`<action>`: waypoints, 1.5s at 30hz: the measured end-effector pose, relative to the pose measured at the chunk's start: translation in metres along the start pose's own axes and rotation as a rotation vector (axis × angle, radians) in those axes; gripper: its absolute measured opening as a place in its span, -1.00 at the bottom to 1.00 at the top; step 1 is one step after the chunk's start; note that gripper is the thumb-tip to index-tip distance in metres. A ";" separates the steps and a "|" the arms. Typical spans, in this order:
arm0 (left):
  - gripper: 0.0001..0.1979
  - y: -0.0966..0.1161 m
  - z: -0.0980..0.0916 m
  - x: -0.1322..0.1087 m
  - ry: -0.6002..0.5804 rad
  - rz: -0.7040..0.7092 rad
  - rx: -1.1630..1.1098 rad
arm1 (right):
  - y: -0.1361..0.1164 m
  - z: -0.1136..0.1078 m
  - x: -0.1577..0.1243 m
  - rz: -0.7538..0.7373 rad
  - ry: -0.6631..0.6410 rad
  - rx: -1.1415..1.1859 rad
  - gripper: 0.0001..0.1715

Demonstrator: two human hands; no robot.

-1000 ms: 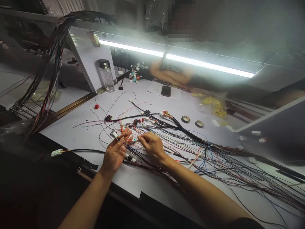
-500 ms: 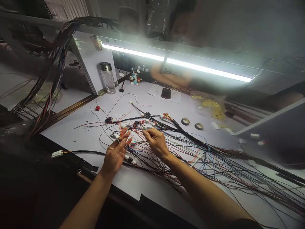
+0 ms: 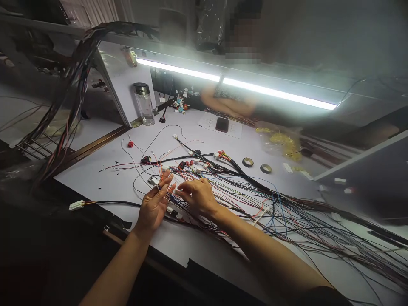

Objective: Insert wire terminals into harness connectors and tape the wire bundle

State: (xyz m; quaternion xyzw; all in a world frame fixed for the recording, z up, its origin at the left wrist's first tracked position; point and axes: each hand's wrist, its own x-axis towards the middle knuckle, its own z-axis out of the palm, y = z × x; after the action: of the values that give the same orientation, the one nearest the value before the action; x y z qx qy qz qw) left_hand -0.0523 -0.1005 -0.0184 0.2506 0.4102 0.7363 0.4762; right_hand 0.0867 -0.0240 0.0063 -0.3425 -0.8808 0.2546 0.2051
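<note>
My left hand point(image 3: 154, 208) is raised over the wires near the front of the table, thumb and fingers closed around a small pale piece point(image 3: 170, 178) whose kind I cannot make out. Just to the right, my right hand point(image 3: 199, 196) has its thumb and index finger drawn together, pointing at the left fingertips; whatever they pinch is too small to tell. Behind the left fingers sits a whitish-grey connector point(image 3: 153, 181). Thin wires point(image 3: 229, 191) in several colours run beneath both hands. A black connector point(image 3: 182, 165) lies beyond them.
A black-sleeved harness point(image 3: 251, 180) crosses to the right. Two tape rolls point(image 3: 247, 162), a phone point(image 3: 222, 124) on paper, a glass bottle point(image 3: 145, 106) and a red connector point(image 3: 130, 145) lie or stand farther back. A white connector point(image 3: 77, 205) rests front left. Another person's arm point(image 3: 226, 102) shows behind the lamp.
My right hand has moved left and slightly down, closer to the left fingertips. My left hand has stayed nearly still.
</note>
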 end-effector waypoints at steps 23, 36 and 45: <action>-0.66 -0.002 -0.004 0.000 0.064 -0.033 0.069 | -0.026 0.015 0.069 0.163 0.032 0.187 -0.63; -0.66 -0.002 -0.002 -0.001 0.155 -0.088 0.059 | 0.022 -0.006 0.032 0.192 0.027 -0.338 -0.65; -0.73 0.011 0.007 -0.024 0.264 0.086 0.379 | 0.015 0.000 0.038 0.078 0.136 -0.444 -0.69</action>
State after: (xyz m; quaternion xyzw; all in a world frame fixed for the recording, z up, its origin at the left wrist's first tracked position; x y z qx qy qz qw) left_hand -0.0423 -0.1221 -0.0054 0.2543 0.5889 0.6921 0.3309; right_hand 0.0682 0.0127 0.0042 -0.4291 -0.8855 0.0387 0.1737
